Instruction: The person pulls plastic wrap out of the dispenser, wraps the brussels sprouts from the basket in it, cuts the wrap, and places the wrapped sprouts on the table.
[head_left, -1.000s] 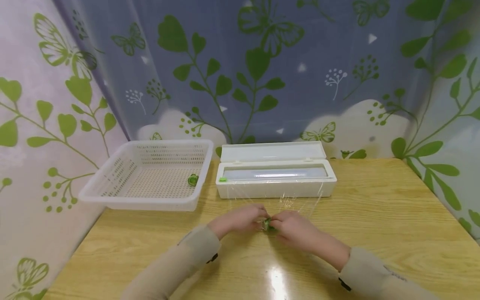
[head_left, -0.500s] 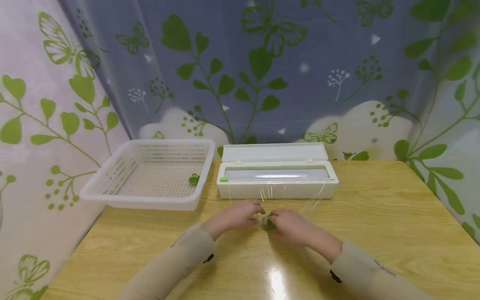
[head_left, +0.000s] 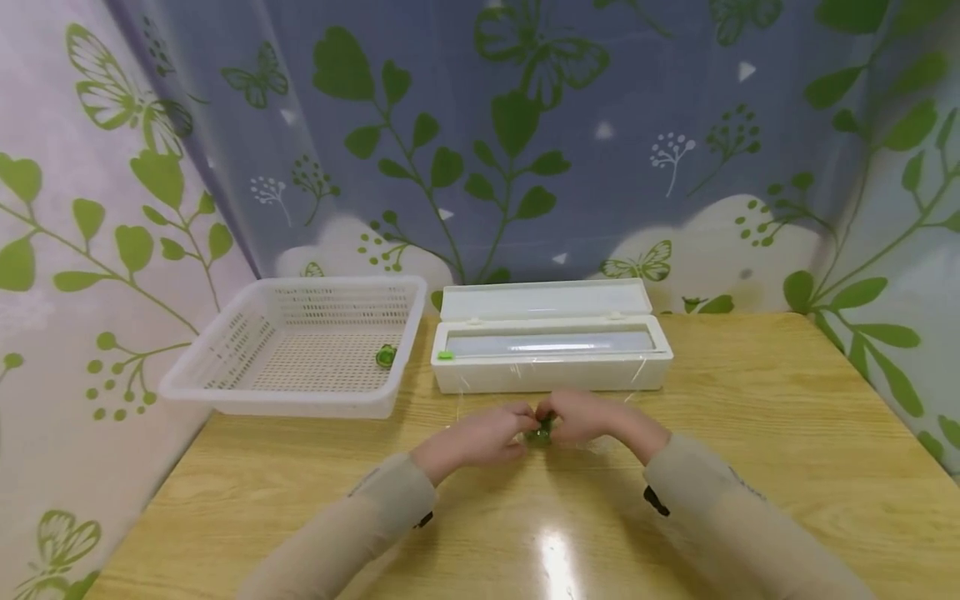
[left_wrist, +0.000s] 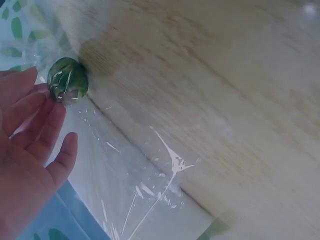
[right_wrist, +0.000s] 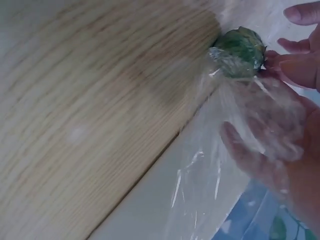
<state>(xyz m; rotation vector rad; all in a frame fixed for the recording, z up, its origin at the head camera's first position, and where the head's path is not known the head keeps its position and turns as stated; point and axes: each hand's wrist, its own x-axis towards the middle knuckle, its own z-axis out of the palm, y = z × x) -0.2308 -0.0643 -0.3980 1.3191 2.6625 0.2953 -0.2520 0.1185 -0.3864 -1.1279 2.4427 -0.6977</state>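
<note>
A small round green leafy vegetable (head_left: 540, 432), like a Brussels sprout, sits wrapped in clear cling film (left_wrist: 175, 162) just in front of the open film box (head_left: 551, 375). My left hand (head_left: 480, 435) holds it from the left, fingertips against its wrapped side (left_wrist: 68, 82) in the left wrist view. From the right, my right hand (head_left: 588, 414) grips it with bent fingers. Loose film drapes over the right hand (right_wrist: 300, 155) in the right wrist view. Film still runs from the vegetable back to the box. The thumbs are partly hidden.
A white perforated basket (head_left: 281, 408) stands on the left of the wooden table (head_left: 750, 417), with another small green ball (head_left: 386, 357) inside. The box's lid (head_left: 547, 302) is raised, and a green slider (head_left: 446, 356) sits at its left end. A patterned curtain hangs behind.
The left fingers, spread beside the vegetable half a second ago, have closed in on it. My right hand has shifted up towards the box, and the vegetable sits slightly nearer the box.
</note>
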